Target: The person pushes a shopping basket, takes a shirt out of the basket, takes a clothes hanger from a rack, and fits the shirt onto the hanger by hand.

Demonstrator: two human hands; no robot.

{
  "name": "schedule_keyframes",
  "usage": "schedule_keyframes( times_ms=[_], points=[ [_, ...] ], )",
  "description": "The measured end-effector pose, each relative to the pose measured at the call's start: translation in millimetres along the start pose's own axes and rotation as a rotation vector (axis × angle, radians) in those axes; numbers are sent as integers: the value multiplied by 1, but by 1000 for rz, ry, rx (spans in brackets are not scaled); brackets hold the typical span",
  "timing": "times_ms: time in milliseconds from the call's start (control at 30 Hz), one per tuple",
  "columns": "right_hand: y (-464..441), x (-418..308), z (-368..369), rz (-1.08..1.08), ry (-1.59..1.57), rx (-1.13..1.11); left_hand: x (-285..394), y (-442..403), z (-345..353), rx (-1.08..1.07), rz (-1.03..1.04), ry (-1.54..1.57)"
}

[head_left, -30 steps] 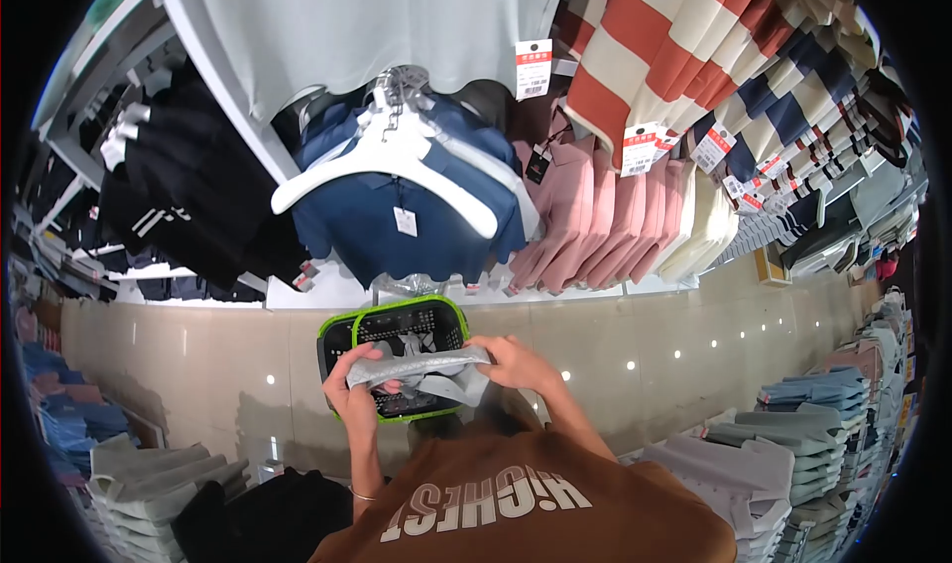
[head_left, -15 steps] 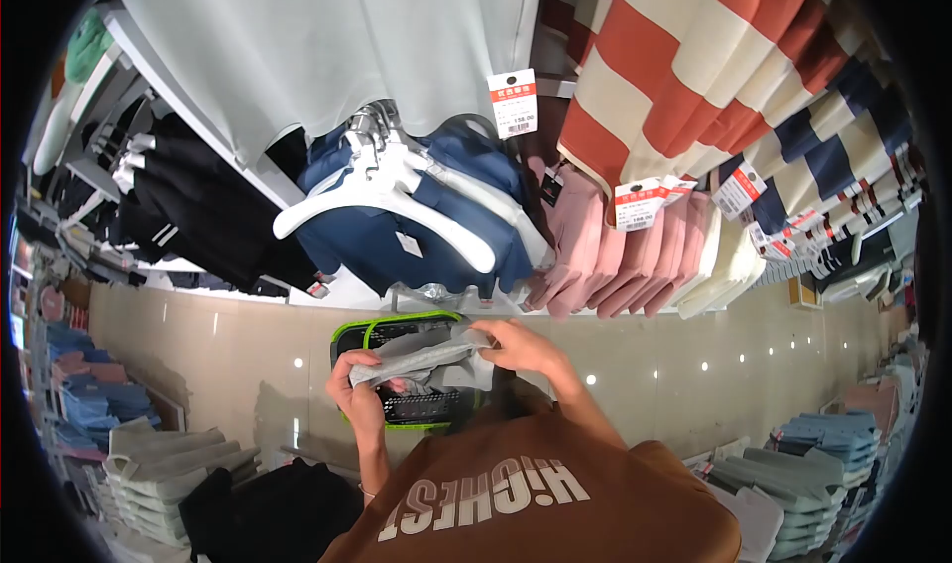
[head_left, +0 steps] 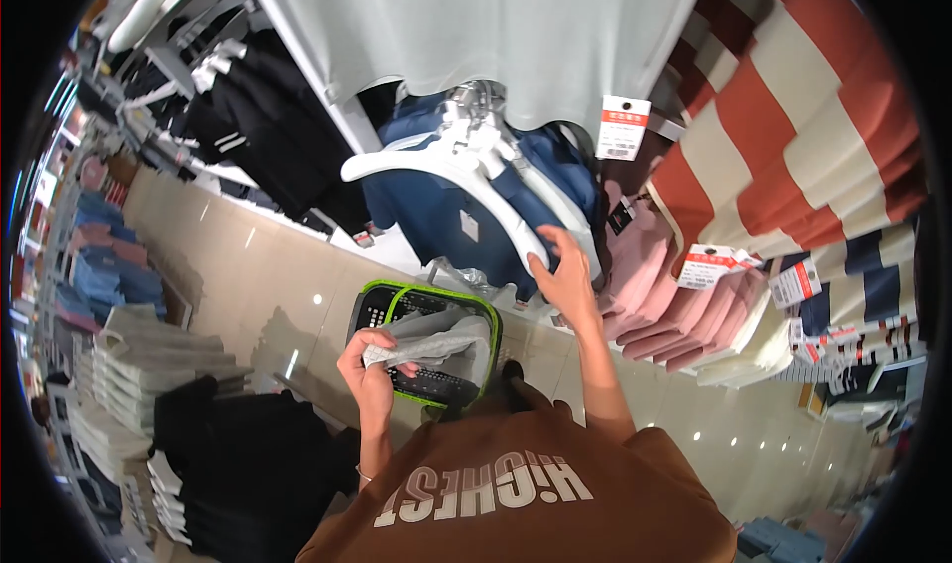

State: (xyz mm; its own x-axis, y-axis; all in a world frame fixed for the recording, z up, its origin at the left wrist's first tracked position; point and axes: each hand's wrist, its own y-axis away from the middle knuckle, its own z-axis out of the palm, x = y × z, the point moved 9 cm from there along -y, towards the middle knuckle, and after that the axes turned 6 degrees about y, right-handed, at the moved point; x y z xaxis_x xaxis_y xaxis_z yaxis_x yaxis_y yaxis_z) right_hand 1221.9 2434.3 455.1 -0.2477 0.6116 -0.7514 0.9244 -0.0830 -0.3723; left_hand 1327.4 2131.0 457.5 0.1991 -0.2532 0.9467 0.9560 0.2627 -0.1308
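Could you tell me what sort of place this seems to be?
Most likely a clothing shop: printed tags hang by red-and-cream striped garments, folded grey garments lie stacked, and there is a green-rimmed basket.

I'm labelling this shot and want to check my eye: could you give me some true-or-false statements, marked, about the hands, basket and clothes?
The left hand holds grey cloth. True.
The right hand grips that cloth too. False: it is up by the end of a white hanger.
The basket has a green rim. True.
The pink shirts hang left of the navy ones in the picture. False: they hang to the right.
The brown shirt bears pale lettering. True.
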Motion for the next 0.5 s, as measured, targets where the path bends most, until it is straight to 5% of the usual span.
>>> schedule_keyframes(
  times_ms=[500],
  points=[
    [-50,66,110,171,155,-351,13,28,-30,213,74,6]
  ],
)
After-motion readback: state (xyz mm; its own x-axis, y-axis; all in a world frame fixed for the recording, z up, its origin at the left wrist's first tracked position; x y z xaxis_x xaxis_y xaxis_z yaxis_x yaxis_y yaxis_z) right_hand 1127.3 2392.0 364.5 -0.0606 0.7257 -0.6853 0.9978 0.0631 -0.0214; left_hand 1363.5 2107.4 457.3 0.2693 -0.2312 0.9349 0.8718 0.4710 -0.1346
